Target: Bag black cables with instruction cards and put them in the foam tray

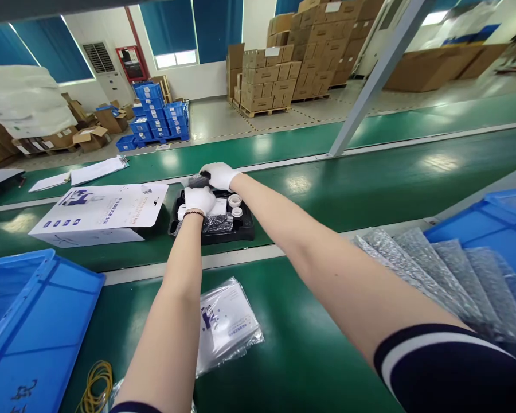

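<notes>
While right hand (pixel 221 175) clamps dark part (pixel 198 182), left hand (pixel 200 200) over tray (pixel 242 233) (grip: can't tell), carton (pixel 112 209) alongside.

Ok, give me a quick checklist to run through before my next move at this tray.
1. Gloves on: ok; left hand and right hand are both white-gloved.
2. Dark item firmly gripped: cannot tell; it is at the hands, partly covered.
3. Black tray on the green belt: ok.
4. White round parts inside the tray: ok, toward its right end.
5. Whole tray visible: not ok; the left hand and forearm hide part.
</notes>
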`<state>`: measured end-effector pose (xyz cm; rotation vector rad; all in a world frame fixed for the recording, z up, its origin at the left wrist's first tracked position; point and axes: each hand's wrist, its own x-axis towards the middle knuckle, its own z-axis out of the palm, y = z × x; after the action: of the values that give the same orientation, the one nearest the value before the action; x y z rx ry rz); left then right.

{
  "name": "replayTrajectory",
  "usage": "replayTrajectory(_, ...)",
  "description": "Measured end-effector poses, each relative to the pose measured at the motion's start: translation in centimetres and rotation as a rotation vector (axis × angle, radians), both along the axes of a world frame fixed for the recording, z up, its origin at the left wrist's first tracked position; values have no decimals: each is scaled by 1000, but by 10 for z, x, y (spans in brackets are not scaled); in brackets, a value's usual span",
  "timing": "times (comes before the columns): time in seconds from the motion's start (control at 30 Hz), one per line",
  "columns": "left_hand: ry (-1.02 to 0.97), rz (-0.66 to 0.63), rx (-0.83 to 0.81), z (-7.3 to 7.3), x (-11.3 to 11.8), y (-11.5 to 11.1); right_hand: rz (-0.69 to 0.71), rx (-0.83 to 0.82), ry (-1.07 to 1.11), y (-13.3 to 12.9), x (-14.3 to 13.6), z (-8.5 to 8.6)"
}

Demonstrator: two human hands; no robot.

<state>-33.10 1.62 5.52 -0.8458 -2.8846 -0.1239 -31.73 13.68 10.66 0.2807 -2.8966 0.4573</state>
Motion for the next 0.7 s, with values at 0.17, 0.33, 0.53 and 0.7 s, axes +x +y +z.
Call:
replayTrajectory(0.17,-16,48,136,2,11,16,-49,-55,-149,10,-3,-44)
replayTrajectory(0.33,7,171,429,18,15,23,-145,-71,-197,31,14,-61)
replayTrajectory(0.53,48,100,1053,66,15,2,-204,-58,-205,47,37,-56)
replayTrajectory(0.7,46,-78,1193,95,47,-25,-222,2,-197,56,70,-44)
